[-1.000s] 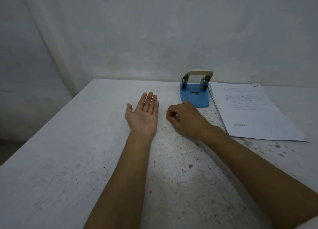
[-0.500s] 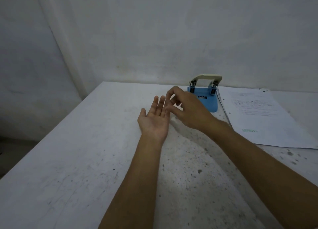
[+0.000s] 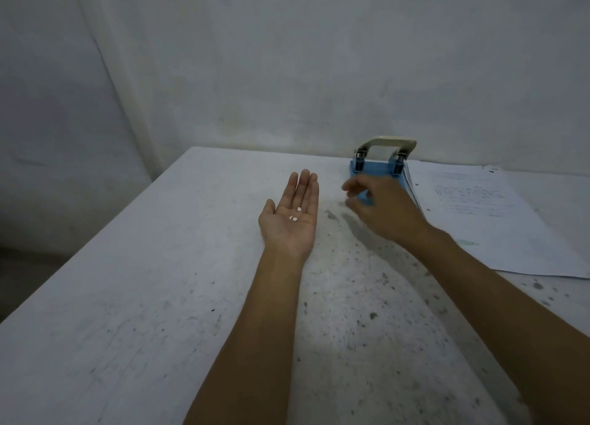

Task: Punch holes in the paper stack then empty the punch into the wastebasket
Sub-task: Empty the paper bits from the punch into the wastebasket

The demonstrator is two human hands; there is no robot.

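A blue hole punch (image 3: pixel 378 168) with a cream handle stands at the table's far edge by the wall. The paper stack (image 3: pixel 488 220) lies flat just to its right, with punched holes along its left edge. My left hand (image 3: pixel 292 218) lies palm up on the table, fingers straight, and three small white paper dots (image 3: pixel 295 215) rest on the palm. My right hand (image 3: pixel 381 209) hovers blurred in front of the punch and hides part of its base; its fingers are loosely curled and nothing shows in them. No wastebasket is in view.
The white table (image 3: pixel 159 297) is speckled with dark marks. Its left edge drops to a dark floor (image 3: pixel 19 274). A plain white wall (image 3: pixel 287 73) rises right behind the punch and paper.
My right hand rose from the table to my left fingertips, then drew back right toward the punch. White paper dots now lie on my left palm. The camera view shifted left.
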